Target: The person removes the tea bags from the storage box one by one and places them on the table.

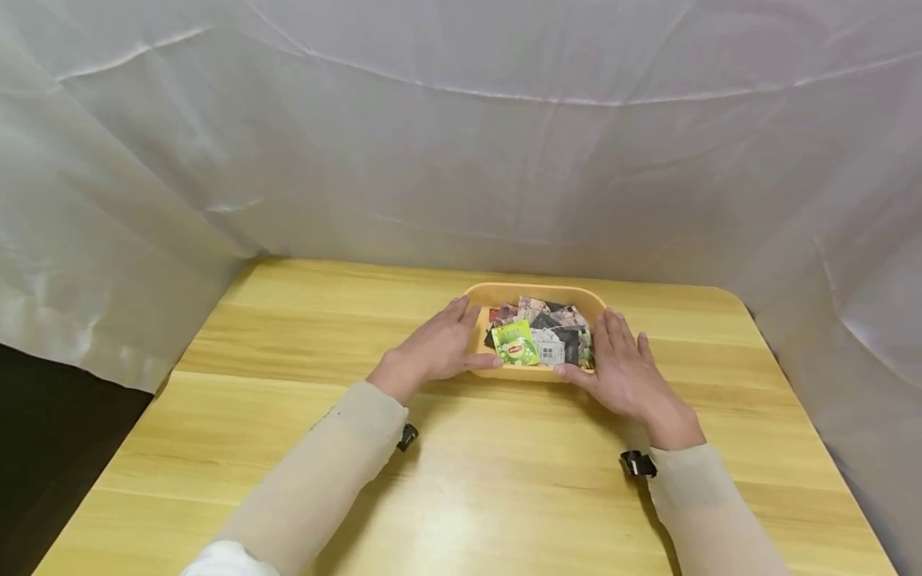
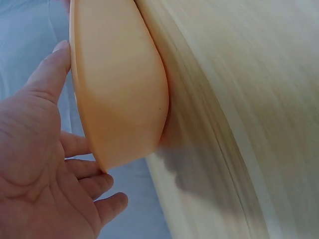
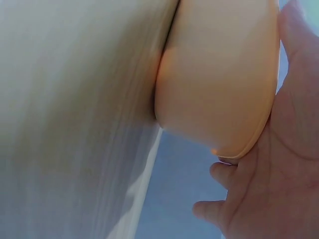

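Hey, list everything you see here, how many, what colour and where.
Plastic tray: one, light orange, on the table's far half
Lipton sachet: one, green, front left in the tray
White sachet: one, white with dark print, right of the green one
Other sachets: several, overlapping, pink, black and more, in the tray
Table: one, yellow wood-grain, under the tray
Fabric backdrop: count unclear, grey, behind and beside the table
Wrist devices: two, black, one per wrist
Sleeves: two, beige, on the forearms
Left hand: one, bare, at the tray's left end
Right hand: one, bare, at its right end
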